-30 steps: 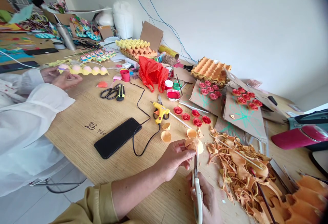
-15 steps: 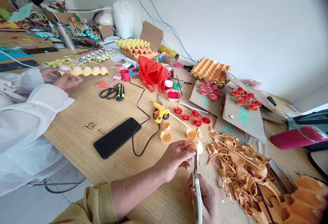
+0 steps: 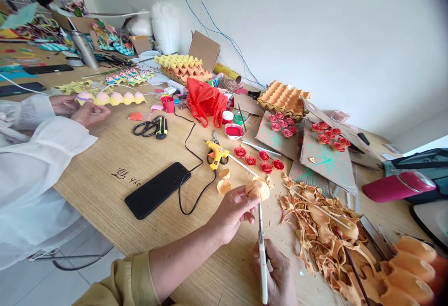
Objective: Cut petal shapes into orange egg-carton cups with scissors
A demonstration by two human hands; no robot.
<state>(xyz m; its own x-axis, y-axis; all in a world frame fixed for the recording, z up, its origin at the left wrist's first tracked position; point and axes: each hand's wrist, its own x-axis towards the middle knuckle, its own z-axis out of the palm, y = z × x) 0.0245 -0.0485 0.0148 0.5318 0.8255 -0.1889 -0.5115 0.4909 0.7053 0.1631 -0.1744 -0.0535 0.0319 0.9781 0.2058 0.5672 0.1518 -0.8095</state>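
My left hand (image 3: 233, 212) pinches an orange egg-carton cup (image 3: 257, 188) between thumb and fingers. White-handled scissors (image 3: 262, 261) are held in my right hand (image 3: 278, 273), their blades pointing up at the lower edge of the cup. Two cut cups (image 3: 224, 186) lie beside the yellow glue gun (image 3: 217, 153). Several red paper roses (image 3: 266, 168) sit beyond my hands. To the right is a heap of orange carton scraps (image 3: 322, 226).
A black phone (image 3: 157, 190) lies left of the glue gun's cable. Another person's hands (image 3: 89, 111) hold a yellow carton strip (image 3: 121, 98). Cardboard with roses (image 3: 327, 159), a red bag (image 3: 206, 100) and a pink bottle (image 3: 399, 186) stand farther off.
Both my hands have shifted slightly left, and the cup is a little higher, over the spot where a loose cup showed. The whole view has shifted slightly.
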